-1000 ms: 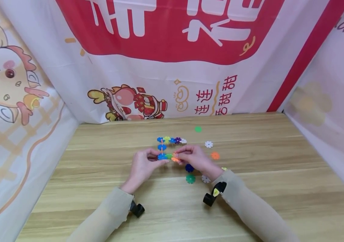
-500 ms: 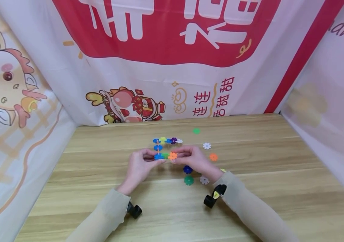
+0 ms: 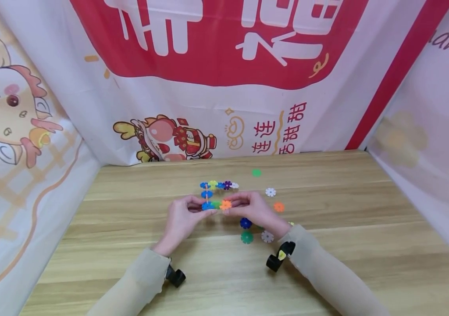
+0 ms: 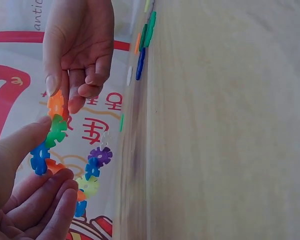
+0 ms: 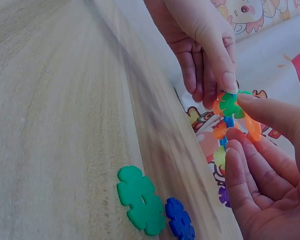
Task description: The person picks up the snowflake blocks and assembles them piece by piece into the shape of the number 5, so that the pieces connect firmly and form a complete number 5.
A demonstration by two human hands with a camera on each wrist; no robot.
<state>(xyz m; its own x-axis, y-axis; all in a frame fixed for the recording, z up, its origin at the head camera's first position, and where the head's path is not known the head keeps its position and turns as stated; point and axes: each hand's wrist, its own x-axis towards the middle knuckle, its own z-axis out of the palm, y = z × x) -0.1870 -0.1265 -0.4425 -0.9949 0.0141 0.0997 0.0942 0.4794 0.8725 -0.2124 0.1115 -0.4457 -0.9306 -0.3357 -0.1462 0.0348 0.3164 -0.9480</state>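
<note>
Between both hands, raised off the table, is a bent chain of interlocking snowflake discs in blue, yellow, green, orange, purple and white. My left hand (image 3: 181, 217) pinches its near corner at a blue disc (image 4: 39, 159), which joins a green disc (image 4: 56, 131). At the chain's near right end, my right hand (image 3: 258, 210) pinches an orange disc (image 3: 226, 205) between thumb and fingers, set against the green one. The far row ends with a purple disc (image 4: 100, 156) and a white disc (image 3: 234, 185). Fingers partly cover the near discs in the right wrist view.
Loose discs lie on the wooden table (image 3: 130, 245) around my right forearm: a green disc (image 3: 247, 237), a dark blue disc (image 3: 245, 223), a white disc (image 3: 267, 237), an orange disc (image 3: 279, 206) and several others. A printed cloth (image 3: 193, 96) hangs behind the table.
The orange disc in my right fingers has turned from tilted to facing the head camera. Both hands and the chain have shifted slightly left in view.
</note>
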